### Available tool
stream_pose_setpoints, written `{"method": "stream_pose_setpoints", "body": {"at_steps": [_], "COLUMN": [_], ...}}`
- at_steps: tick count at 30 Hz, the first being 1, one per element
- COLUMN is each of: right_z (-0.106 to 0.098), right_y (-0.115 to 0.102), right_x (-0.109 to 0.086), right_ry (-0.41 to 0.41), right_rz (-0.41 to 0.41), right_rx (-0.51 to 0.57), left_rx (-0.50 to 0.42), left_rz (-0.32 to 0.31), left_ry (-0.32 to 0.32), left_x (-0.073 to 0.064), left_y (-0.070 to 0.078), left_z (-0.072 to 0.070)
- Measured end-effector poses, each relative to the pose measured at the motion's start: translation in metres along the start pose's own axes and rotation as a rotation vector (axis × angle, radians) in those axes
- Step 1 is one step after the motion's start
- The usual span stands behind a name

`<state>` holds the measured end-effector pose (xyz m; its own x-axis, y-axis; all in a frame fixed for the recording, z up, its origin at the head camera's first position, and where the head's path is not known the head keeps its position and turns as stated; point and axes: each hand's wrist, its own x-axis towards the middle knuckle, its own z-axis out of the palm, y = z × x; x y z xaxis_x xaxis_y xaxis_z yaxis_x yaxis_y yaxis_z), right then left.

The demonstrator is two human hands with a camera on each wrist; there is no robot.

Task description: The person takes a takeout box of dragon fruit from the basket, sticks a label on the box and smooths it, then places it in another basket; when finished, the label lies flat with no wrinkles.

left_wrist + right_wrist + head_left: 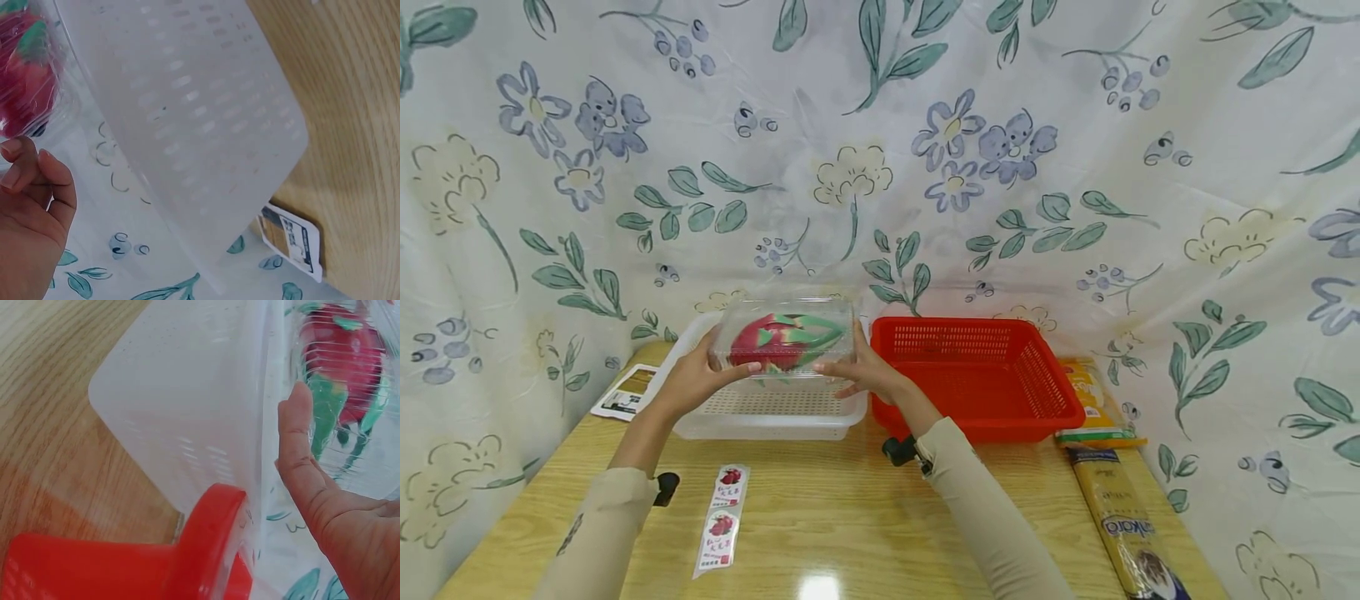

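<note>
A clear plastic box [741, 315] with one red and green dragon fruit [784, 340] inside is held above the white basket [760, 429]. My left hand [694, 375] grips its left end, thumb along the front. At the other end my right hand [874, 372] holds the box, thumb against the front side. In the left wrist view, the fingers of the left hand [37, 206] curl at the box's edge. The right wrist view has the right thumb [297, 434] against the clear plastic.
A red basket [955, 429] stands right of the white one. On the table lie a sticker strip [721, 521] with dragon fruit pictures, a long gold packet [1120, 517], a yellow bag [1090, 400] and a white-edged packet [628, 392]. Patterned cloth [865, 83] hangs behind.
</note>
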<state>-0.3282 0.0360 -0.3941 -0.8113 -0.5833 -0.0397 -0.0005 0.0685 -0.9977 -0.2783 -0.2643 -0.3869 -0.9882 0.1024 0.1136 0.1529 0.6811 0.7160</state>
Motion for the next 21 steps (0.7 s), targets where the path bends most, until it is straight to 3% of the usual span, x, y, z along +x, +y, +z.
{"method": "stream_pose_setpoints", "body": {"at_steps": [6, 13, 21], "right_z": [-0.0011, -0.0013, -0.0006], "right_y": [0.0015, 0.0014, -0.0008], "right_x": [-0.0024, -0.0044, -0.0099], "right_ry": [-0.026, -0.017, -0.015], "right_rz": [-0.028, -0.044, -0.053], "right_rx": [-0.007, -0.032, -0.051], "left_rx": [-0.01, 0.006, 0.016], "left_rz": [0.007, -0.026, -0.01], "left_ry": [-0.007, -0.008, -0.004], "left_x": [-0.0013, -0.0042, -0.0071], "left_y": [0.0008, 0.0024, 0.0063], "left_z": [0.0014, 0.0024, 0.0035]}}
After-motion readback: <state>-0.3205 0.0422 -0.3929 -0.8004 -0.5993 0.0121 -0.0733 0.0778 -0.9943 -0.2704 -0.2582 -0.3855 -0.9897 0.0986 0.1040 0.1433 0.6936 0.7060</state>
